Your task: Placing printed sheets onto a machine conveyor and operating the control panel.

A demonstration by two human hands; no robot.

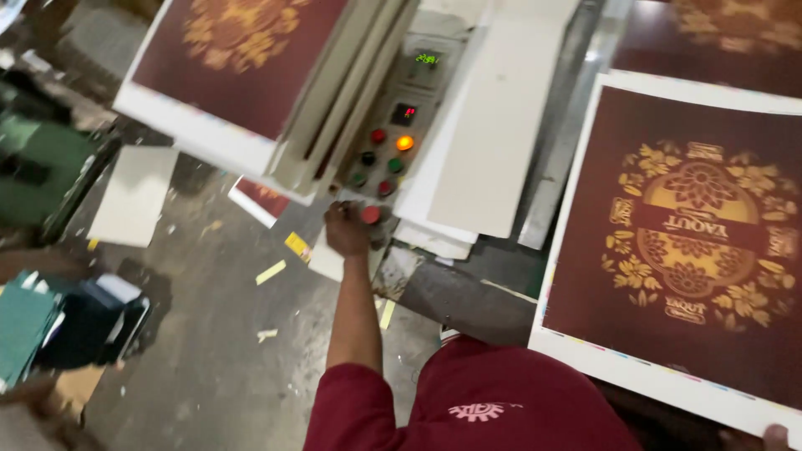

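My left hand (345, 227) reaches out on a bare arm from a maroon sleeve to the lower end of a machine's control panel (393, 125). Its fingers are curled, and they touch the large red button (370, 215) at the panel's bottom. Above that button sit small red, green and black buttons and a lit orange one (404, 143). Only a fingertip of my right hand (777, 434) shows, at the bottom right. It rests on the white lower margin of a big maroon printed sheet (693, 242) with a gold floral emblem.
A second maroon printed stack (238, 58) lies on the machine at top left, with white boards (493, 142) right of the panel. The grey concrete floor (217, 334) holds paper scraps, a white sheet (134, 196) and dark green stacks (25, 326) at left.
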